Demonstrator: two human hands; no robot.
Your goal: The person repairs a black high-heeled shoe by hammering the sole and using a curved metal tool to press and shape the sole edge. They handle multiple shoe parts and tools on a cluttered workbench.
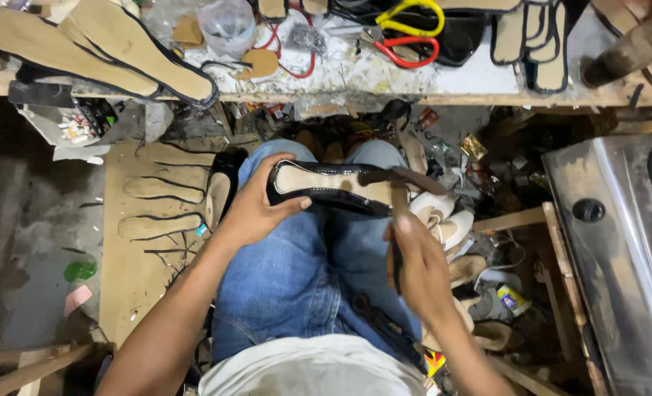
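- Your left hand point(256, 209) is closed around the near-left end of a black shoe point(333, 187), thumb over the top edge and fingers curled under it, so the shoe lies sole-up across your lap.
- The shoe runs from left to right just beyond your knees, with its pale tan insole facing up and its black patent side toward you.
- Your right hand point(421, 268) is wrapped in a fist around the handle of a hammer point(399, 198); the hand sits nearer to you and to the right of the shoe.
- The hammer's dark head lies across the right end of the shoe; whether it touches is blurred, so you cannot tell.
- Both hands are over your blue jeans point(297, 271), the shoe between them and slightly farther away.
- On the far side, a workbench point(443, 88) carries tan insoles point(113, 51) at the left and two pairs of scissors point(410, 33), one yellow-handled and one red-handled, toward the middle.
- To the left on the floor, a board point(132, 279) holds more flat tan soles point(161, 224).
- To the right of your legs lie pale unfinished shoes point(451, 227) and scraps, and farther right stands a metal box point(612, 242).
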